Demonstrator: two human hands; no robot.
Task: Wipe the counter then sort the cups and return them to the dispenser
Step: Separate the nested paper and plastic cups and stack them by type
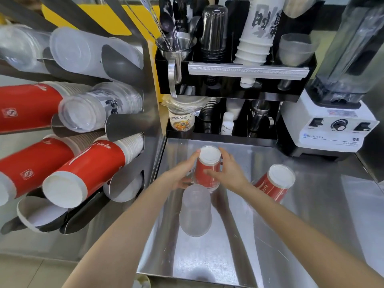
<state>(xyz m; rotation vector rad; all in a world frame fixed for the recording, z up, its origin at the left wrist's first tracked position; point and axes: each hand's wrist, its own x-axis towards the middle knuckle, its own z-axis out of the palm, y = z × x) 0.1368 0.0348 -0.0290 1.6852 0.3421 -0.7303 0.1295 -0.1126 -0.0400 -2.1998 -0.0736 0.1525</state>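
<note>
Stainless steel counter (311, 215) is seen with 3 upturned cups on it, a wall dispenser (72, 121) at left and a blender (332, 121) behind. An inverted red cup (207, 171), nested in a clear one, is clasped by left hand (180, 173) and right hand (230, 173). A frosted cup (195, 210) stands just before it; another red cup (274, 186) is tilted to the right.

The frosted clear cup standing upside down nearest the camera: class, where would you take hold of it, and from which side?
Grip the frosted clear cup around its narrower upturned base, reaching down from above. It stands rim-down on the steel counter, so the inside is closed off, while its sides are clear of both hands.
</note>
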